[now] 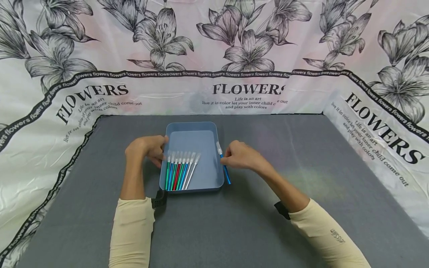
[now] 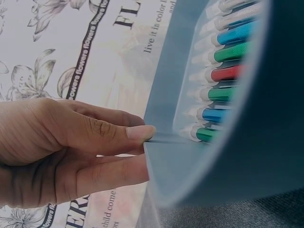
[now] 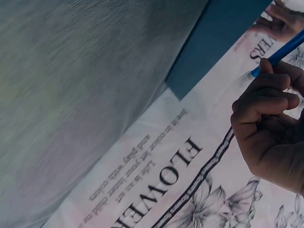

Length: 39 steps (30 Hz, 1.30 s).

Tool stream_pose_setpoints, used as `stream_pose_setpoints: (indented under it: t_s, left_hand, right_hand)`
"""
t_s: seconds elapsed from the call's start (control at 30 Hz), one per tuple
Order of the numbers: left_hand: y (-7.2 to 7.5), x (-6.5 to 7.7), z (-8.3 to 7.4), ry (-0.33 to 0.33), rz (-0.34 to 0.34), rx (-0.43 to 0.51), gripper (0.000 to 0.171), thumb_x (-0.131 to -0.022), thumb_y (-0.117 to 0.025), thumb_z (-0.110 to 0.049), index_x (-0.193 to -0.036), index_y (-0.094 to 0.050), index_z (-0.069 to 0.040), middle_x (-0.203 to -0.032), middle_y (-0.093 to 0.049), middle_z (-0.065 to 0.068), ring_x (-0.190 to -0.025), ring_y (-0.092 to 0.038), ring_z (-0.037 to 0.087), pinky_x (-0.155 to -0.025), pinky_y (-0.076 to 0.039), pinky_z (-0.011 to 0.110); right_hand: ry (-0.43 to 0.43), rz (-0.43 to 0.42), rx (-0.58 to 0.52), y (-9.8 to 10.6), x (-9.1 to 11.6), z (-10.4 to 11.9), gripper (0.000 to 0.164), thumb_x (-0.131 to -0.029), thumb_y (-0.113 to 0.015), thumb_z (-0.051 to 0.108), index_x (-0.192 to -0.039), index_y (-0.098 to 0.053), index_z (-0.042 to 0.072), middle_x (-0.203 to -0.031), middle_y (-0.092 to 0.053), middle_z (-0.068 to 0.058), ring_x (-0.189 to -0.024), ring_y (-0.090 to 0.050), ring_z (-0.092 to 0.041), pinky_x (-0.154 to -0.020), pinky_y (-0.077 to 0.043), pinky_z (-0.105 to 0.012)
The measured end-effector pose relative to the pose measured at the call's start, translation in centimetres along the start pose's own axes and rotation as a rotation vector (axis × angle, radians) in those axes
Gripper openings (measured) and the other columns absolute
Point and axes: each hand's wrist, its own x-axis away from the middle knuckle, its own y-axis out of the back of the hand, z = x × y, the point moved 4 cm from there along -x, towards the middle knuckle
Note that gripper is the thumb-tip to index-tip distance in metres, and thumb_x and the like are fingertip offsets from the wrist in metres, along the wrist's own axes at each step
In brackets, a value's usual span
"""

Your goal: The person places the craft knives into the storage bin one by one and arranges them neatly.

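Observation:
My left hand grips the left wall of a blue-grey tray; the left wrist view shows the thumb on the rim and the fingers on the outer side. Several craft knives with clear caps lie in a row in the tray's left half, with green, blue, red and silver handles. Just outside the tray's right wall, my right hand pinches one blue craft knife. Its clear cap points away from me and its handle end toward me. In the right wrist view the fingers are curled around the blue handle.
The tray stands on a grey cloth-covered table. A white floral sheet with printed lettering rises behind the table and along both sides. Dark wrist straps show at the edges of both cream sleeves.

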Motion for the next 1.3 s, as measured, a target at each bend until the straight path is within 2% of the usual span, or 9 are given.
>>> stream_pose_setpoints:
  t_s: [0.27,0.3,0.5,0.53,0.77,0.87,1.07,1.2,1.3]
  left_hand:
    - [0.0,-0.1,0.0,-0.015,-0.004,0.018,0.080,-0.104,-0.059,0.001,-0.166,-0.011,0.002,-0.144,-0.055,0.033,-0.086,-0.081,0.018,-0.108,-0.056,0.048]
    - [0.0,-0.1,0.0,-0.016,-0.004,0.017,0.079,-0.103,-0.060,0.001,-0.166,-0.012,0.003,-0.143,-0.056,0.033,-0.087,-0.081,0.018,-0.107,-0.057,0.048]
    - [0.1,-0.2,0.1,-0.008,-0.010,0.020,0.075,-0.104,-0.059,0.001,-0.165,-0.016,0.003,-0.140,-0.058,0.032,-0.086,-0.081,0.018,-0.109,-0.055,0.050]
    - [0.1,-0.2,0.1,-0.009,-0.011,0.024,0.076,-0.104,-0.058,0.001,-0.166,-0.014,0.003,-0.141,-0.058,0.032,-0.086,-0.081,0.018,-0.109,-0.055,0.050]
    - [0.2,-0.2,0.1,-0.016,-0.005,0.015,0.080,-0.104,-0.058,0.001,-0.167,-0.008,0.001,-0.148,-0.052,0.034,-0.086,-0.081,0.018,-0.116,-0.049,0.053]
    - [0.2,-0.2,0.0,-0.020,-0.005,0.011,0.081,-0.104,-0.058,0.001,-0.167,-0.007,0.001,-0.154,-0.045,0.035,-0.086,-0.081,0.019,-0.116,-0.049,0.053]
    - [0.1,-0.4,0.0,-0.016,-0.003,0.019,0.082,-0.104,-0.058,0.000,-0.167,-0.006,0.000,-0.160,-0.039,0.035,-0.089,-0.081,0.019,-0.119,-0.046,0.053]
    - [0.2,-0.5,0.1,-0.011,-0.005,0.032,0.082,-0.105,-0.058,0.000,-0.167,-0.006,0.000,-0.162,-0.035,0.035,-0.092,-0.081,0.021,-0.121,-0.043,0.055]
    - [0.3,-0.4,0.1,-0.008,-0.012,0.036,0.082,-0.105,-0.058,-0.001,-0.167,-0.005,0.000,-0.164,-0.033,0.034,-0.093,-0.081,0.022,-0.124,-0.039,0.057]
  right_hand:
    - [-0.001,0.046,0.038,-1.4,-2.2,1.2,0.047,-0.087,-0.057,0.008,-0.052,-0.028,0.017,-0.057,-0.017,0.006,-0.057,-0.011,-0.010,-0.053,-0.012,-0.026]
    - [0.027,0.040,0.049,-2.2,-3.6,-0.1,0.046,-0.087,-0.058,0.011,-0.052,-0.029,0.019,-0.057,-0.017,0.007,-0.056,-0.011,-0.009,-0.052,-0.012,-0.025]
    - [-0.014,0.037,0.165,-3.5,-5.6,0.8,0.043,-0.089,-0.058,0.013,-0.054,-0.033,0.020,-0.050,-0.026,0.008,-0.040,-0.044,-0.010,-0.042,-0.040,-0.021]
    - [-0.054,0.039,0.188,-3.2,-4.7,2.4,0.043,-0.090,-0.057,0.009,-0.054,-0.034,0.018,-0.049,-0.028,0.006,-0.040,-0.050,-0.014,-0.042,-0.044,-0.022]
    - [-0.060,-0.045,0.379,-5.0,-4.7,4.0,0.053,-0.093,-0.059,0.003,-0.050,-0.032,0.018,-0.046,-0.030,0.005,-0.041,-0.037,-0.009,-0.040,-0.026,-0.021]
    - [-0.072,0.005,0.392,-5.6,-4.8,4.4,0.055,-0.097,-0.062,0.007,-0.050,-0.035,0.017,-0.045,-0.035,0.004,-0.041,-0.042,-0.010,-0.040,-0.028,-0.021]
    - [-0.098,0.185,0.363,-6.3,-5.4,4.9,0.048,-0.102,-0.061,0.010,-0.057,-0.044,0.016,-0.047,-0.044,0.001,-0.044,-0.056,-0.014,-0.041,-0.037,-0.023]
    - [-0.098,0.232,0.345,-6.6,-5.9,5.1,0.040,-0.103,-0.062,0.011,-0.066,-0.049,0.013,-0.051,-0.046,0.001,-0.046,-0.056,-0.014,-0.044,-0.040,-0.024]
    - [-0.081,0.212,0.369,-6.8,-6.1,5.4,0.036,-0.101,-0.071,0.022,-0.071,-0.053,0.013,-0.055,-0.050,0.002,-0.050,-0.056,-0.012,-0.048,-0.041,-0.025]
